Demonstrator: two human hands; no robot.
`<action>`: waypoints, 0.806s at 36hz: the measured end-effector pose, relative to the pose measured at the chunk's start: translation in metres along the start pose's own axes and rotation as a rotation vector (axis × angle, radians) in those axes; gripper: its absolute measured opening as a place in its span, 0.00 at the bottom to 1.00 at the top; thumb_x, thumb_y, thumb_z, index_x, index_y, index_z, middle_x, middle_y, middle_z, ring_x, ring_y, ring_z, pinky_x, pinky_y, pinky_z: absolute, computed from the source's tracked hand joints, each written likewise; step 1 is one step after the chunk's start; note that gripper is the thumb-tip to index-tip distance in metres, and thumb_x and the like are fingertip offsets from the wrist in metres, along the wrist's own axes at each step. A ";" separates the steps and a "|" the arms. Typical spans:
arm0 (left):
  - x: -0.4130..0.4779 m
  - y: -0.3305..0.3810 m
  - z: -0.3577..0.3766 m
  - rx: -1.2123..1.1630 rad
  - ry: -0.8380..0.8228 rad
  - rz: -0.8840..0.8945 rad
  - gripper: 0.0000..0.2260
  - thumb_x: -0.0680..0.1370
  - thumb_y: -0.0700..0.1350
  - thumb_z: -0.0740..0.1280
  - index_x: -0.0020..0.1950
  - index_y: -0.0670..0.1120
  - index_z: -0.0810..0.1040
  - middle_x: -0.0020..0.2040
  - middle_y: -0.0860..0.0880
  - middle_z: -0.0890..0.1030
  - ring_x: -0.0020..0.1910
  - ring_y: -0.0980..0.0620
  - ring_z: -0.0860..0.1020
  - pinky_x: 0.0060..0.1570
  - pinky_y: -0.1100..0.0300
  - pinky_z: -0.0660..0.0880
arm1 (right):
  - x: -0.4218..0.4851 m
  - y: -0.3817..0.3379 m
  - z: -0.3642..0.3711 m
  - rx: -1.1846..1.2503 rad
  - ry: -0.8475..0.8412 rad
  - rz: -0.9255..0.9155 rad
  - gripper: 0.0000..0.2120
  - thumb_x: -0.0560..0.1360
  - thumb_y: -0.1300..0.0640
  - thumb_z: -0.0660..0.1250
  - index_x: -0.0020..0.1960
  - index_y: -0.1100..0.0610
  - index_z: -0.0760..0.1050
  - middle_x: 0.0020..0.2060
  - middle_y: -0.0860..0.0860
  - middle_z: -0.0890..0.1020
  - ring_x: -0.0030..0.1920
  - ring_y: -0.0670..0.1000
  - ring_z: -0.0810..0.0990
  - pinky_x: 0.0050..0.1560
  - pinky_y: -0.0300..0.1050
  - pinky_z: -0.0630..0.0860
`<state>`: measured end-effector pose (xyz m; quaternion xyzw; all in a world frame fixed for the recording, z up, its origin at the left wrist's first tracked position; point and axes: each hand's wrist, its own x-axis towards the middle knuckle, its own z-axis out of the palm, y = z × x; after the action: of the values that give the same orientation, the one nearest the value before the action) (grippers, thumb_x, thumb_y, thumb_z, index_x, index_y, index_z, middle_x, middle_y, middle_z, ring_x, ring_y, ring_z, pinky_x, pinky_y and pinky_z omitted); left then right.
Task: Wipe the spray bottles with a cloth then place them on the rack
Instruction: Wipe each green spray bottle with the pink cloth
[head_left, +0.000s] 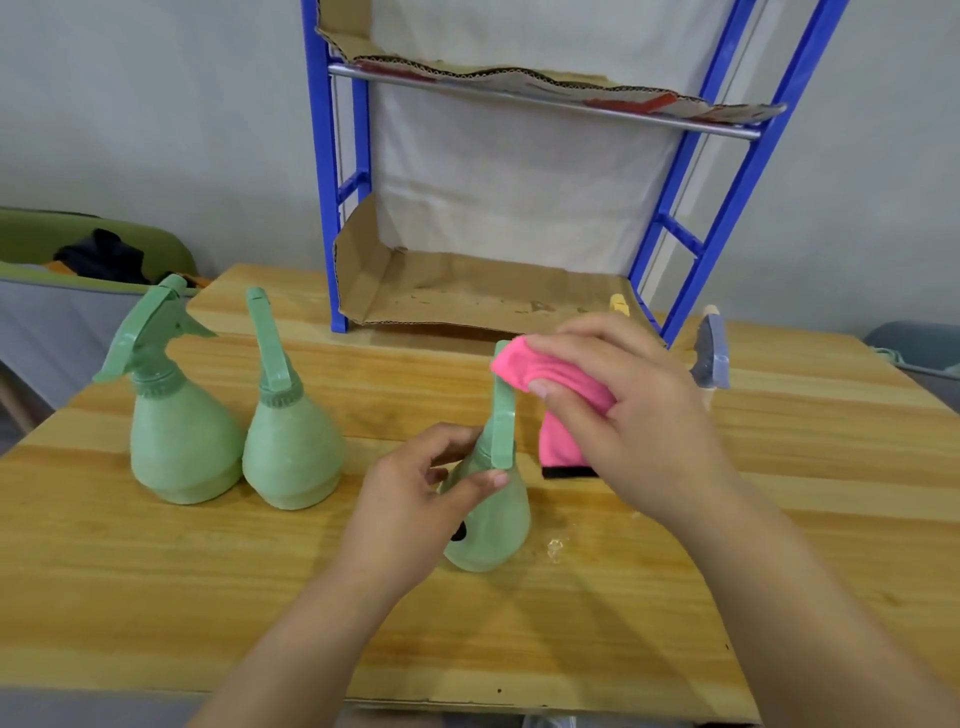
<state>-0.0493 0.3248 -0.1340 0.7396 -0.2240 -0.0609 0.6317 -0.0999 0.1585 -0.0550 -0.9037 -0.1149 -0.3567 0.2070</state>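
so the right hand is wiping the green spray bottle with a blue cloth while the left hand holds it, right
Not quite: the cloth is pink, not blue. The head view shows the right hand wiping the green spray bottle with it while the left hand holds it.

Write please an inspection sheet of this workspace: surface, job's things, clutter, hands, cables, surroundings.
Surface: wooden table, one small wet-looking spot beside the held bottle.
Job's things: left bottle and middle bottle stand upright; held bottle upright; pink cloth on its spray head; blue rack, cardboard-lined.
Clutter: grey-blue sprayer and yellow tip behind the right hand.
Hands: left hand grips held bottle's neck; right hand holds the cloth.
Cables: nothing seen.
Surroundings: grey wall; green seat at left.
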 end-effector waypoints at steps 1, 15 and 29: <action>0.000 0.000 0.000 0.003 0.001 0.003 0.12 0.70 0.45 0.74 0.48 0.60 0.80 0.47 0.66 0.82 0.51 0.62 0.80 0.55 0.60 0.75 | 0.006 0.001 0.003 -0.004 -0.015 -0.008 0.13 0.74 0.59 0.68 0.58 0.57 0.80 0.50 0.50 0.79 0.51 0.47 0.76 0.53 0.37 0.72; 0.002 -0.005 -0.001 -0.010 -0.028 0.019 0.10 0.69 0.48 0.75 0.48 0.58 0.81 0.45 0.60 0.83 0.49 0.56 0.81 0.46 0.58 0.80 | -0.021 0.003 0.001 -0.011 -0.265 -0.299 0.10 0.78 0.58 0.65 0.55 0.58 0.82 0.51 0.51 0.81 0.49 0.52 0.79 0.49 0.49 0.74; -0.001 -0.002 -0.001 0.037 -0.015 -0.001 0.12 0.70 0.51 0.73 0.50 0.64 0.78 0.49 0.68 0.81 0.52 0.63 0.78 0.45 0.71 0.75 | 0.012 0.024 0.005 -0.054 -0.168 -0.024 0.13 0.76 0.58 0.68 0.60 0.54 0.79 0.52 0.47 0.79 0.52 0.46 0.75 0.52 0.36 0.72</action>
<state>-0.0489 0.3261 -0.1360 0.7508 -0.2295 -0.0625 0.6163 -0.0798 0.1403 -0.0565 -0.9343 -0.1331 -0.2850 0.1678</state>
